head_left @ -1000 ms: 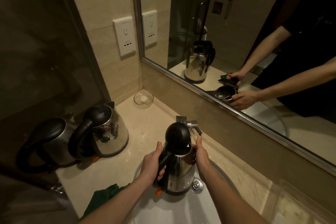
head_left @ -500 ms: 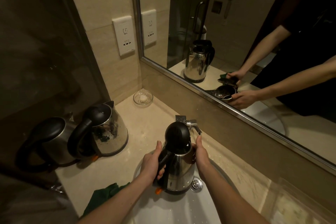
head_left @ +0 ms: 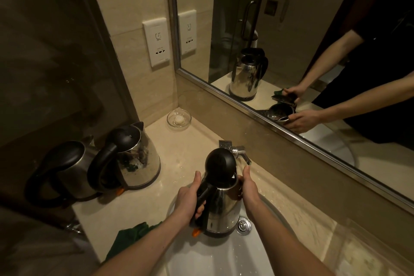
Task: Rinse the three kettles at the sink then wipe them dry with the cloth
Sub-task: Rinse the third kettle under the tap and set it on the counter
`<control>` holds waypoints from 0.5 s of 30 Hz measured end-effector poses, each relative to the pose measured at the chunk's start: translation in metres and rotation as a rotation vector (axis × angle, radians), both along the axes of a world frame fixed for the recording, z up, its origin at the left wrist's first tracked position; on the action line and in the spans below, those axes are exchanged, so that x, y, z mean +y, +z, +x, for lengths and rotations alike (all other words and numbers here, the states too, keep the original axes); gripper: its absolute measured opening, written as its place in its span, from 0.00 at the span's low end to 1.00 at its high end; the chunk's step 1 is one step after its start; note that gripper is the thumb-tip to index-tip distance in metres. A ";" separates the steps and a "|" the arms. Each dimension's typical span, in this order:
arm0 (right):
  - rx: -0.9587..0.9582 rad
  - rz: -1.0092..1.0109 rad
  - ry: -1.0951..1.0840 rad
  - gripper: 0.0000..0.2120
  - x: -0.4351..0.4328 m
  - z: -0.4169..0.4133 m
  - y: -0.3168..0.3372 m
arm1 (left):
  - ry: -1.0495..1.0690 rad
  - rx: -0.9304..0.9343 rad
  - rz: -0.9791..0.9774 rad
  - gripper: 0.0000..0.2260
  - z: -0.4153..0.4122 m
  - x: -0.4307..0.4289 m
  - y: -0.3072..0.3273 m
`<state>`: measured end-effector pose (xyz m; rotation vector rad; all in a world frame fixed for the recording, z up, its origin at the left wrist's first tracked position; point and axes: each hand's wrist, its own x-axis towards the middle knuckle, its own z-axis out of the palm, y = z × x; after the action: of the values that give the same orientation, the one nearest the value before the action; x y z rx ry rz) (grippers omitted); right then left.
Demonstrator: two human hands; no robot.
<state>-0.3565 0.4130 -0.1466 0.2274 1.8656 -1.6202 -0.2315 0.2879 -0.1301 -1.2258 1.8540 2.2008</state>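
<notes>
Kettle [head_left: 221,208] upright over the sink [head_left: 224,257]; left hand [head_left: 187,199] grips its handle [head_left: 206,191], right hand [head_left: 249,188] clasps its side; second kettle [head_left: 134,159] and third kettle [head_left: 60,170] stand on the counter [head_left: 179,141]; cloth [head_left: 127,237] nearby.

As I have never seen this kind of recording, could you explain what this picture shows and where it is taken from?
There is no machine: a person wears a camera on the head, looking down at their bare hands. The left hand grips the handle of a steel kettle, lid open, over the sink; the right hand holds its body. On the counter stand a second kettle and a third kettle, with a green cloth and a glass dish. The mirror reflects them.
</notes>
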 end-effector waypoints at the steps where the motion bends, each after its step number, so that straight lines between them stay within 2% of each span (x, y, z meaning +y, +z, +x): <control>1: -0.003 -0.004 -0.007 0.34 0.000 0.000 0.001 | 0.000 -0.001 -0.001 0.29 0.000 0.000 0.000; 15: -0.019 0.069 0.032 0.39 0.003 -0.001 -0.002 | 0.002 -0.013 0.014 0.28 0.000 0.003 0.001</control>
<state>-0.3573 0.4156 -0.1484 0.2407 1.9032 -1.5290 -0.2318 0.2912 -0.1293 -1.2371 1.8308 2.1976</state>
